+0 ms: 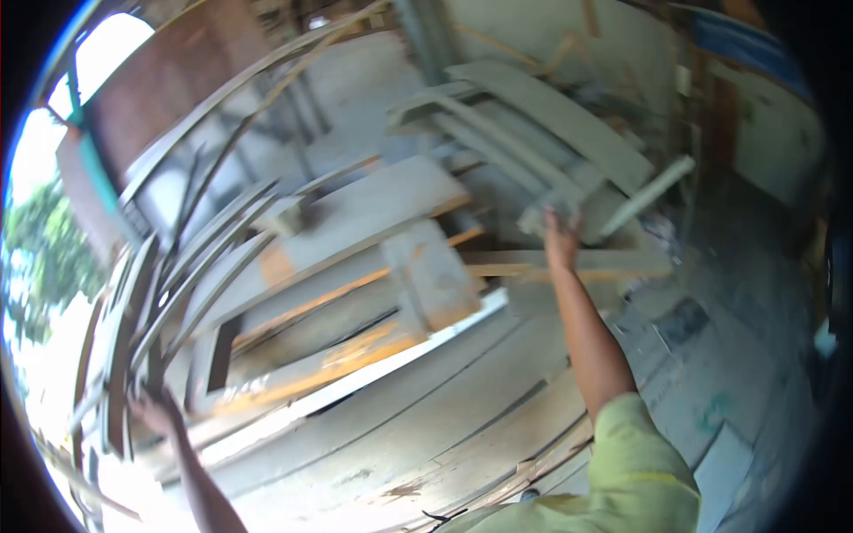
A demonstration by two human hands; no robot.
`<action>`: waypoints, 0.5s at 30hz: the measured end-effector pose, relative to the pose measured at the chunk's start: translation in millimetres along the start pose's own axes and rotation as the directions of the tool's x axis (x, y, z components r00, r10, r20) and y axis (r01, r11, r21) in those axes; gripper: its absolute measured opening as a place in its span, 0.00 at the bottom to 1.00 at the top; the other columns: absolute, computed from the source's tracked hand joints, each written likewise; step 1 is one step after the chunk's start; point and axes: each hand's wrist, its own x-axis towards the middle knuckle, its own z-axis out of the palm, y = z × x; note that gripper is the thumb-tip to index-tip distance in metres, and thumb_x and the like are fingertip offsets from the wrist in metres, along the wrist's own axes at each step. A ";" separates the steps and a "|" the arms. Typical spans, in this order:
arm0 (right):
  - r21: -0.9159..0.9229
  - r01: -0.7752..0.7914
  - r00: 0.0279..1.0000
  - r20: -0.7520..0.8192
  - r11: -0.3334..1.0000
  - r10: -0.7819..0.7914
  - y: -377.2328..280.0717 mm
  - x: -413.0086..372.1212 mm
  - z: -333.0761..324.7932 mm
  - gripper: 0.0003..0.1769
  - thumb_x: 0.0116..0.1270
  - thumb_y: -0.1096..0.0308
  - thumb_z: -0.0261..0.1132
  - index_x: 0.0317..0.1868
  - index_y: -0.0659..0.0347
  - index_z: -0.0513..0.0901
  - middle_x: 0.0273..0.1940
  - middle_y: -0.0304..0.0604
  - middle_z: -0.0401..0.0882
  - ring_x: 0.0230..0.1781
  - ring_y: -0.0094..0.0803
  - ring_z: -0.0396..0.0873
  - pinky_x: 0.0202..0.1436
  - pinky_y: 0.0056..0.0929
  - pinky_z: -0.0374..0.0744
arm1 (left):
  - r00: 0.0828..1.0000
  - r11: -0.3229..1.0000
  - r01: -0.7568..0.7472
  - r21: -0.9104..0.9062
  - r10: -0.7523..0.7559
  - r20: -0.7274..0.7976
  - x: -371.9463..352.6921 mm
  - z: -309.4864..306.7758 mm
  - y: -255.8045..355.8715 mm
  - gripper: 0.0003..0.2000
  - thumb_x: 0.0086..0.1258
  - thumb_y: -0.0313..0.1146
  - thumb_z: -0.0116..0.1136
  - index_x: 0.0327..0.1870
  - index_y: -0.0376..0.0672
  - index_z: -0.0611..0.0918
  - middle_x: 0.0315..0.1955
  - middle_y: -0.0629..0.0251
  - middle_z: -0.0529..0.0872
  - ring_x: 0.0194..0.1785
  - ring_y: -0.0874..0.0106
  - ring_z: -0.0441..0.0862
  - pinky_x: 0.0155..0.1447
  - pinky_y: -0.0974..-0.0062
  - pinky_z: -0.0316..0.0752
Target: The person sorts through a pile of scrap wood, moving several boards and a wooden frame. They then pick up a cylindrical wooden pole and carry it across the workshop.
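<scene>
At the lower left, my left hand (153, 409) is at the lower ends of several long wooden strips (133, 329) that lean upright and curve in this wide view. Its fingers are smeared by motion. My right arm stretches forward, and my right hand (562, 238) is at the near end of a stack of grey boards (515, 147). Blur hides how its fingers lie on the wood. A short pale batten (647, 200) sticks out just right of that hand. Between my hands lies a grey wooden frame (355, 222) with orange-brown edges.
Planks (418, 426) run across the front below the frame. A brown panel (178, 84) stands at the back left, by a bright opening with foliage (44, 240). The dusty floor (746, 311) at the right holds scraps and a dark flat piece (682, 322).
</scene>
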 end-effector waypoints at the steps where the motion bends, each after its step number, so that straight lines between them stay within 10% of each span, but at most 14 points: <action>1: 0.128 0.010 0.998 0.068 0.992 -0.019 -12.5 -16.4 -2.5 0.46 0.63 0.47 0.66 0.71 0.68 0.59 0.70 0.61 0.57 0.72 0.51 0.57 0.73 0.40 0.57 | 0.997 1.000 0.010 -0.016 -0.011 -0.072 -1.3 4.1 0.8 0.31 0.67 0.50 0.57 0.67 0.43 0.70 0.71 0.47 0.59 0.73 0.47 0.55 0.74 0.49 0.52; 3: 0.257 -0.019 0.980 0.197 0.966 -0.033 -38.5 -50.5 -7.0 0.43 0.64 0.49 0.66 0.70 0.67 0.60 0.70 0.59 0.58 0.71 0.48 0.58 0.72 0.38 0.58 | 0.975 0.998 -0.040 -0.038 0.030 -0.218 -3.5 2.2 8.3 0.28 0.60 0.40 0.63 0.62 0.43 0.73 0.64 0.50 0.66 0.66 0.50 0.64 0.64 0.53 0.66; 9: 0.251 -0.103 0.958 0.284 0.962 0.029 -66.0 -99.4 -16.0 0.38 0.67 0.51 0.64 0.68 0.67 0.63 0.70 0.58 0.59 0.71 0.48 0.58 0.72 0.42 0.57 | 0.972 0.994 -0.056 -0.098 0.032 -0.235 -1.9 9.6 -6.0 0.26 0.60 0.41 0.62 0.60 0.43 0.73 0.62 0.45 0.65 0.65 0.46 0.63 0.65 0.50 0.63; 11: 0.088 -0.012 0.994 0.111 0.996 0.002 -51.8 -95.5 -27.2 0.38 0.67 0.50 0.64 0.68 0.67 0.64 0.69 0.59 0.59 0.70 0.49 0.59 0.71 0.45 0.58 | 0.955 0.983 -0.172 -0.058 0.153 -0.253 -1.7 23.4 -7.8 0.29 0.65 0.47 0.59 0.65 0.45 0.70 0.60 0.35 0.66 0.65 0.40 0.61 0.67 0.45 0.60; 12: -0.081 0.250 0.963 -0.080 0.965 -0.256 -22.6 -78.4 -34.0 0.40 0.67 0.48 0.63 0.68 0.68 0.63 0.68 0.60 0.59 0.69 0.50 0.61 0.69 0.45 0.60 | 0.972 0.983 -0.126 -0.135 0.094 -0.216 -2.2 15.8 -2.6 0.29 0.66 0.48 0.58 0.64 0.43 0.71 0.59 0.35 0.66 0.65 0.40 0.62 0.66 0.45 0.61; 15: 0.036 -0.085 0.964 -0.249 0.996 0.091 9.9 -42.5 -62.3 0.40 0.66 0.47 0.64 0.67 0.70 0.64 0.67 0.61 0.60 0.68 0.52 0.62 0.68 0.43 0.63 | 0.958 0.987 -0.162 -0.006 0.156 -0.242 -0.6 31.6 -12.8 0.28 0.69 0.49 0.54 0.65 0.42 0.71 0.60 0.45 0.70 0.66 0.41 0.61 0.68 0.46 0.58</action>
